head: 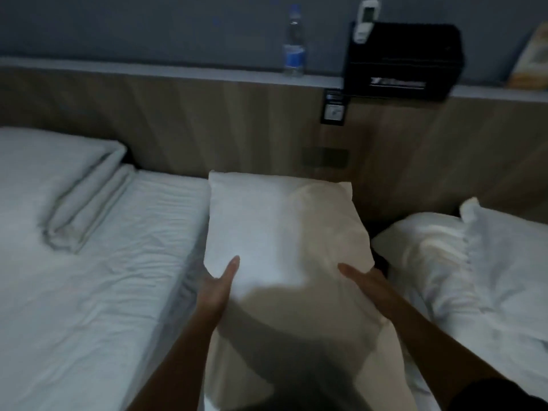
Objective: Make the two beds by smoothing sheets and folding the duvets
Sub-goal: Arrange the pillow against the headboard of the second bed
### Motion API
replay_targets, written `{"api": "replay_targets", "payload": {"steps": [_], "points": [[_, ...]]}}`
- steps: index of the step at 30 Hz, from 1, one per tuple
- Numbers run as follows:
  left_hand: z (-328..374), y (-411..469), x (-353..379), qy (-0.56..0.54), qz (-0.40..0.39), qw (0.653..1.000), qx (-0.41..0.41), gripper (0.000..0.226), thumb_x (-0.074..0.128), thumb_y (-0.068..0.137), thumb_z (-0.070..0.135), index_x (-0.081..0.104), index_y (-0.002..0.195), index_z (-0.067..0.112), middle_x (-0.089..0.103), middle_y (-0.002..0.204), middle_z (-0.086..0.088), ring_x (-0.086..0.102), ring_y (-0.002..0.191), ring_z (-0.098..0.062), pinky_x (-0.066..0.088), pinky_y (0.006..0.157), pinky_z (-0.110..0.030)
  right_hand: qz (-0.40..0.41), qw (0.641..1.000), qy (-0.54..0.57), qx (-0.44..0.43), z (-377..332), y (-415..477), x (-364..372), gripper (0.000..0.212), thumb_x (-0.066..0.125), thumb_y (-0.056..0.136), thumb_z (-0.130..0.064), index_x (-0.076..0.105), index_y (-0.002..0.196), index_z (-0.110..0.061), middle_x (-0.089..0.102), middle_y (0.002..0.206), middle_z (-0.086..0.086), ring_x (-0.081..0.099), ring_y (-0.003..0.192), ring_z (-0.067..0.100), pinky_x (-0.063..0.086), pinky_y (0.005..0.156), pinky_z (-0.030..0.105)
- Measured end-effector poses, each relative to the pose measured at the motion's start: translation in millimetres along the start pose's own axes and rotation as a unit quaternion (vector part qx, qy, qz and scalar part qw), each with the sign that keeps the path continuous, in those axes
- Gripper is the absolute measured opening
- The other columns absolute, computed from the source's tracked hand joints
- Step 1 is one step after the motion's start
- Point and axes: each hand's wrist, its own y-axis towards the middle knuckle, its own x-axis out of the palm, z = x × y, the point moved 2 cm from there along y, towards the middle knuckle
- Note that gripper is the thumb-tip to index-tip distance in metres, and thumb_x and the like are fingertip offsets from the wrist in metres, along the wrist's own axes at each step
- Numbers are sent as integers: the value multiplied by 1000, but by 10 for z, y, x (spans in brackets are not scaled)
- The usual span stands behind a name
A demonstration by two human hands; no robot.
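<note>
Holds a white pillow [281, 232] lengthwise over the gap between the two beds, far end toward the headboard [207, 120]. Pinches its left edge with the left hand [218, 289], thumb flat on top, fingers tucked out of sight beneath. Pinches the right edge likewise with the right hand [366, 284]. On the left bed [178, 292]: a creased sheet [103, 307], with a folded duvet [80, 203] lying near the head. On the right bed [504, 366]: rumpled white bedding [439, 256], not folded. Along the shelf [178, 72] above the headboard: a water bottle [293, 46], a black box [403, 60], and a remote [365, 19] sticking up at the box's left corner.
</note>
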Motion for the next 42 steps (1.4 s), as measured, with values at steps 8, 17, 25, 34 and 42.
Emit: {"api": "replay_targets", "payload": {"steps": [8,17,25,34,42], "points": [[-286,22,-1583,-57,130,989,-46,57,70,83,48,60,127,14,64,122,-1,59,115,-21,42,106,-38,-117,982,-146,-30,-504,154,1598,104,81,52,-67,48,136,-16,59,121,6,58,108,32,49,95,50],[-378,437,-2267,-81,248,963,-73,77,63,68,75,59,125,24,65,121,2,60,112,-23,45,103,-46,-227,957,-161,-77,-923,547,2778,75,81,74,-32,47,140,-18,54,134,0,54,117,24,44,100,38],[214,1488,-2508,-122,366,921,-55,85,57,71,77,54,133,19,63,127,-3,59,116,-27,45,102,-48,-295,921,-173,-188,-2149,1317,4032,39,75,83,-13,59,119,-16,63,98,-13,59,93,8,44,78,19],[972,2777,-3514,-158,455,876,-26,80,53,73,68,53,130,12,62,124,-8,59,110,-29,48,98,-50,-394,841,-237,-284,-3854,1872,6034,50,77,83,-26,58,128,-13,65,120,1,60,110,16,43,93,26],[1562,4295,-4756,-171,480,860,-13,63,53,70,53,54,115,10,62,112,-7,60,102,-27,49,95,-50,-418,792,-301,-328,-5123,2327,8154,66,74,83,-44,52,136,-11,57,123,-2,53,110,14,40,93,26]]}}
